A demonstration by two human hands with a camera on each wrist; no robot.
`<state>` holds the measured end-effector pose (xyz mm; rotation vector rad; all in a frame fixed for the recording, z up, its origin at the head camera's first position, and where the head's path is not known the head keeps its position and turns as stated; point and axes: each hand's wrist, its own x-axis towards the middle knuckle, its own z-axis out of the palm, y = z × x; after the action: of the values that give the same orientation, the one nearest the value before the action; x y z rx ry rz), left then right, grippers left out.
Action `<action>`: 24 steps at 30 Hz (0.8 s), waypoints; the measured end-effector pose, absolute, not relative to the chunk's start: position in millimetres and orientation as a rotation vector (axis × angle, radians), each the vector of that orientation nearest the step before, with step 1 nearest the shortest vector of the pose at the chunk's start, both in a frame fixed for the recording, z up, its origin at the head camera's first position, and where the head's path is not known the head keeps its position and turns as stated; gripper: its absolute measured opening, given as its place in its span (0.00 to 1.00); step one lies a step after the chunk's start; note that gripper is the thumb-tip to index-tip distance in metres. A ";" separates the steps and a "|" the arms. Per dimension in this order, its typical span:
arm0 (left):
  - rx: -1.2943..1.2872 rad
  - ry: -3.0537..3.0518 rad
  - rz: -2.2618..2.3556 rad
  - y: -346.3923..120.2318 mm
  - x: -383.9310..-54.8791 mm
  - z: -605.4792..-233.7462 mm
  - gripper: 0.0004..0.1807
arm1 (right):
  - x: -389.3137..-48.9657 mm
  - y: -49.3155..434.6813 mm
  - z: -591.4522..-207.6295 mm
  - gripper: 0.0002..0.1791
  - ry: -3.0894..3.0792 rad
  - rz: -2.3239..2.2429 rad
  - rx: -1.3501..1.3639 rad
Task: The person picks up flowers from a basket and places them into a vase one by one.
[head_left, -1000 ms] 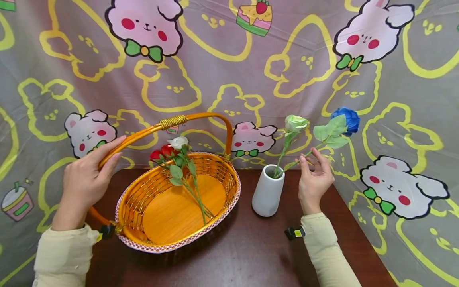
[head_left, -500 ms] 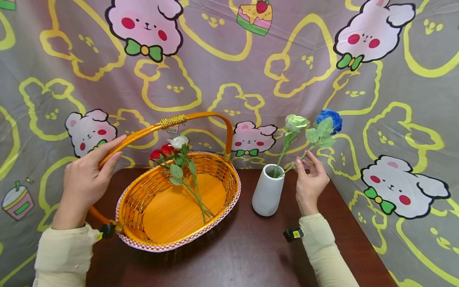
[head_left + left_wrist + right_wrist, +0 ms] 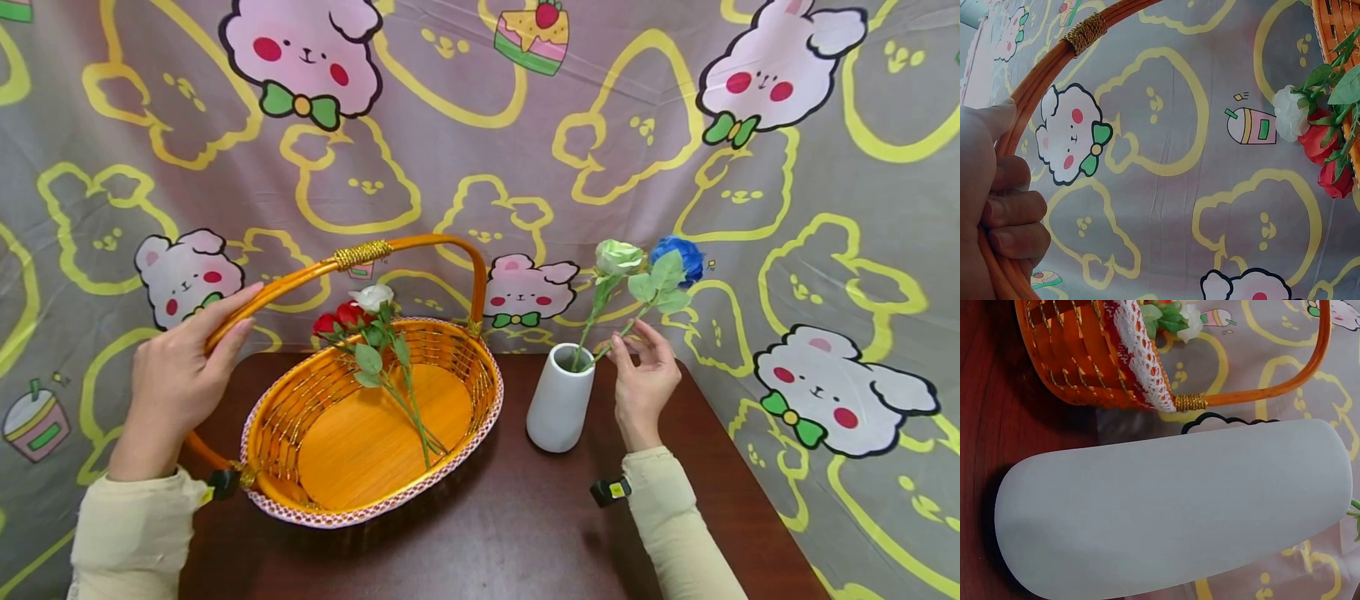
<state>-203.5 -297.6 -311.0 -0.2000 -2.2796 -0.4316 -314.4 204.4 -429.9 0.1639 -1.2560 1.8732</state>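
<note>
My left hand (image 3: 180,375) grips the arched handle (image 3: 300,275) of an orange woven basket (image 3: 262,467); in the left wrist view its fingers (image 3: 1019,209) curl round the handle. Inside the basket, red roses (image 3: 352,314) and a white rose (image 3: 372,297) lean on the far rim, stems crossing the bottom. Right of it stands a white vase (image 3: 558,412) holding a pale green rose (image 3: 618,258). Between thumb and fingers my right hand (image 3: 647,379) pinches the stem of a blue rose (image 3: 686,262), whose lower end is in the vase mouth. The right wrist view shows the vase (image 3: 1172,512) but not the right hand.
A dark brown table (image 3: 495,533) bears the basket and the vase. Close behind hangs a grey cloth (image 3: 450,125) printed with rabbits and yellow outlines, which also runs along the right side. The vase stands a short way from the basket's right rim.
My right hand has moved left and slightly down towards the vase, bringing the blue rose left, closer to the green one. The left hand and basket have stayed put.
</note>
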 end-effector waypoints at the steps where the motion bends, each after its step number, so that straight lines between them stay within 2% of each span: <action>1: -0.200 -2.279 -0.433 -297.6 -203.6 -311.0 0.23 | -314.5 204.1 -430.4 0.24 -1.260 1.877 0.160; 24: -0.210 -2.274 -0.438 -297.2 -203.0 -310.5 0.23 | -313.1 201.4 -441.8 0.25 -1.402 1.864 0.176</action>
<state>-203.0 -297.2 -310.5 -0.2105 -2.2740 -0.4379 -313.1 201.4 -441.8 0.1755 -1.4022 1.8636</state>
